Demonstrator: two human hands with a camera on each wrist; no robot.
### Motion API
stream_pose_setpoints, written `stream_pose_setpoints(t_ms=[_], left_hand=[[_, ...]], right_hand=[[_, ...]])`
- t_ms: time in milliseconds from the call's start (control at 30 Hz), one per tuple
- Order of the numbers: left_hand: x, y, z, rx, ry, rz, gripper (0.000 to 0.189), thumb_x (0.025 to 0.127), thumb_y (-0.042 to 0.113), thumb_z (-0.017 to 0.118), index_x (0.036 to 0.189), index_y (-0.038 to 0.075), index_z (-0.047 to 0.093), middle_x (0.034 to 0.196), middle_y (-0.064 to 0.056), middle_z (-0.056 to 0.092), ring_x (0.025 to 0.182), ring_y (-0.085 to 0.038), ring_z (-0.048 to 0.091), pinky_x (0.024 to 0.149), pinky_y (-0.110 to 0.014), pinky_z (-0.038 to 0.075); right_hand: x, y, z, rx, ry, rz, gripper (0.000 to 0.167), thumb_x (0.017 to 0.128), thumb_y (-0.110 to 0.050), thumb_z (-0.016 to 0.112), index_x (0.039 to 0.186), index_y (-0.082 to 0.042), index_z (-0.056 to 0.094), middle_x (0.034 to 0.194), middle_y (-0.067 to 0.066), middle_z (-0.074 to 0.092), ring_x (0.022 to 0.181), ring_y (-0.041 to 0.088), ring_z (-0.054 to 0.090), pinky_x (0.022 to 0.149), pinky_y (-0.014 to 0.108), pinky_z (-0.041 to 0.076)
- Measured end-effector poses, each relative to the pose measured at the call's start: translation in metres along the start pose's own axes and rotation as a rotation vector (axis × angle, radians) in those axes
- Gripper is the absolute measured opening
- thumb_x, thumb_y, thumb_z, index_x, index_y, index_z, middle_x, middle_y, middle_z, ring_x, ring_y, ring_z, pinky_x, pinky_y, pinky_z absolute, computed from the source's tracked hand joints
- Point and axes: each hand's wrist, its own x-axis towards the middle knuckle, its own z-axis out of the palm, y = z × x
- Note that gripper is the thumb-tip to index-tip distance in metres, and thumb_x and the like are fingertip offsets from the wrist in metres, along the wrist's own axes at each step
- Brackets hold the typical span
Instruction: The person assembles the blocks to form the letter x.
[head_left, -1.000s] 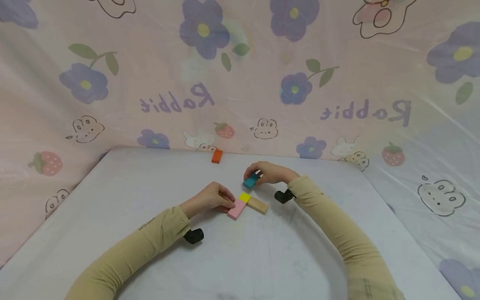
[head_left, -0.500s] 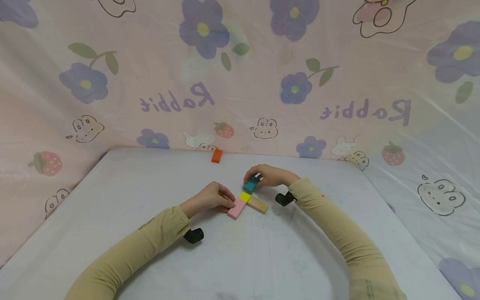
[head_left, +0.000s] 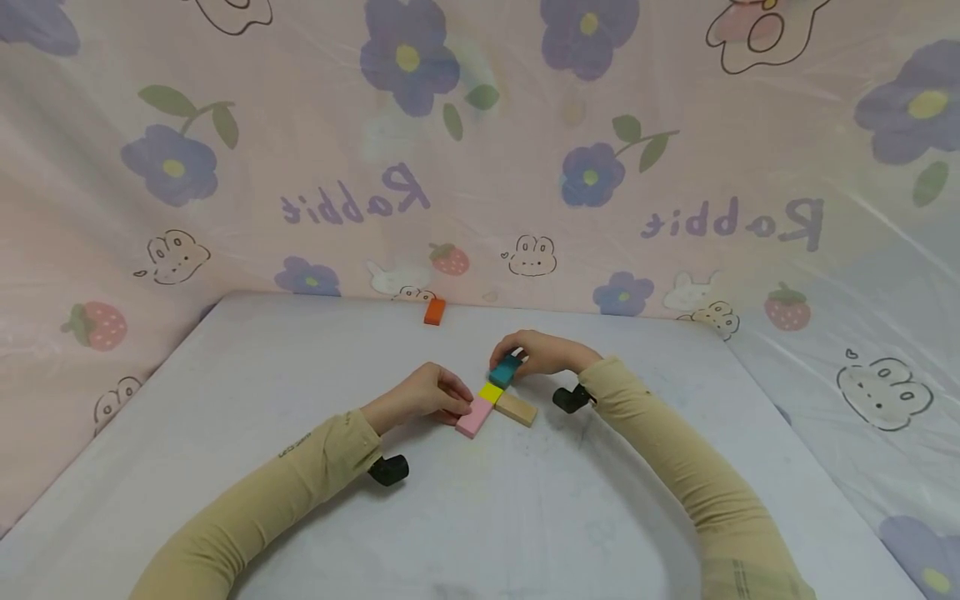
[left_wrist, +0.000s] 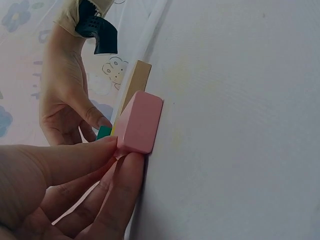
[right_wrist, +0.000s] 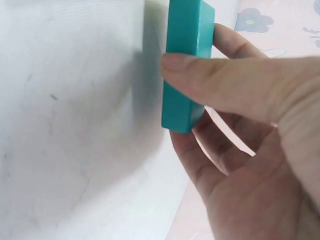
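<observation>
My left hand (head_left: 423, 393) pinches the near end of a pink block (head_left: 474, 418) lying flat on the table; in the left wrist view the thumb and a finger meet at the edge of the pink block (left_wrist: 142, 122). A small yellow piece (head_left: 491, 392) sits against its far end, with a plain wooden block (head_left: 517, 409) angled off to the right. My right hand (head_left: 543, 352) grips a teal block (head_left: 506, 371) right at the yellow piece's far side. The right wrist view has the thumb across the teal block (right_wrist: 182, 30), other fingers behind.
An orange block (head_left: 434, 312) lies at the back edge of the white table (head_left: 337, 350). Behind it hangs a printed curtain (head_left: 480, 150) with flowers and rabbits. Black camera mounts (head_left: 390, 469) stick out below both wrists.
My right hand has brought the teal block down and slightly nearer, up against the yellow piece. The left hand and the pink block have stayed in place.
</observation>
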Motion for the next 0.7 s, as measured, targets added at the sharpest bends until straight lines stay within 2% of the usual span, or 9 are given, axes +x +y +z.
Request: stream_pose_setpoints(t_ms=[700], left_hand=[[-0.0024, 0.0006, 0.0008, -0.013, 0.000, 0.008, 0.017, 0.081, 0.005, 0.076, 0.097, 0.001, 0.073, 0.081, -0.008, 0.068, 0.064, -0.016, 0.064, 0.063, -0.029, 0.056]], right_hand=[[0.0006, 0.0027, 0.0068, -0.014, 0.004, 0.008, 0.030, 0.084, 0.003, 0.070, 0.109, -0.014, 0.069, 0.114, -0.002, 0.063, 0.108, 0.020, 0.054, 0.094, 0.042, 0.046]])
